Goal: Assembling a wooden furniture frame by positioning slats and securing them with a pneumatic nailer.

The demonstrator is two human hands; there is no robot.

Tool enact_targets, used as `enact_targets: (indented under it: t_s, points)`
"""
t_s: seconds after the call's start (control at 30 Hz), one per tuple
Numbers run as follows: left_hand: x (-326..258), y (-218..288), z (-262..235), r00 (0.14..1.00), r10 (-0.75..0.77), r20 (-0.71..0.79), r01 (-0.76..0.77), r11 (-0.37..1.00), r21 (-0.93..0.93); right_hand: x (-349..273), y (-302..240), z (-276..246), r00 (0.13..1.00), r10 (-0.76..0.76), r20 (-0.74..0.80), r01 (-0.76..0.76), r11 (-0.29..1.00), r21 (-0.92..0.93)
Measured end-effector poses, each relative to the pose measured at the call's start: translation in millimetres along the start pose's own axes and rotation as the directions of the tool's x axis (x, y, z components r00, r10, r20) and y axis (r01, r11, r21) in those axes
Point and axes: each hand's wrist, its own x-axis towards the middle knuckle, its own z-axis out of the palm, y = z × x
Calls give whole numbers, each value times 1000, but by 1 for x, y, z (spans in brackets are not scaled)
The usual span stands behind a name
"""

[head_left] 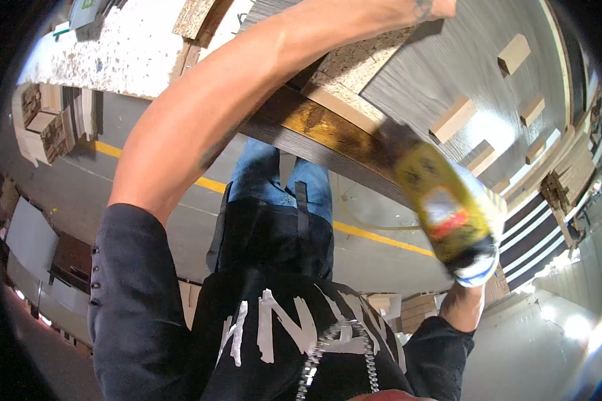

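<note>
At the brown rail (334, 127), the gloved right hand (493, 217) is clasped round a yellow-and-black tool (441, 204), probably stiff and weighty, best held by its rear end, but whether the left hand (443, 8) grips I can't tell.

At least five pale wooden blocks (452, 119) lay on one grey wood-grained panel (415, 73), two of them close to its right edge; toward the near right corner, overlap made an exact total unsure. Along the near edge ran one dark brown strip (324, 127), with at least two particleboard strips (364, 57) just beside it. One gloved right hand (491, 207) held one blurred yellow-and-black tool (438, 200). There was one metal chain (314, 354) and one yellow line (211, 185) on the floor (154, 187).
</note>
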Motion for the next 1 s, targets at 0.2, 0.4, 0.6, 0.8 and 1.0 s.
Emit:
enact_targets:
  t_s: [0.2,0.4,0.6,0.8,1.0]
  points:
    - [-6,9,2,988,21,-155,-35,995,-90,44,-28,7,980,139,144,-145,989,35]
    - [-1,7,14,982,-20,-189,3,996,-90,54,-34,9,968,180,174,-182,983,0]
    - [-4,6,17,959,-33,-280,-15,986,-166,57,-37,9,964,201,176,-201,979,-15]
    - [-1,9,20,965,-26,-259,-12,990,-140,56,-38,6,963,206,176,-205,978,-24]
    - [-2,9,8,994,-29,-109,21,997,-72,61,-40,2,962,204,183,-201,979,-31]
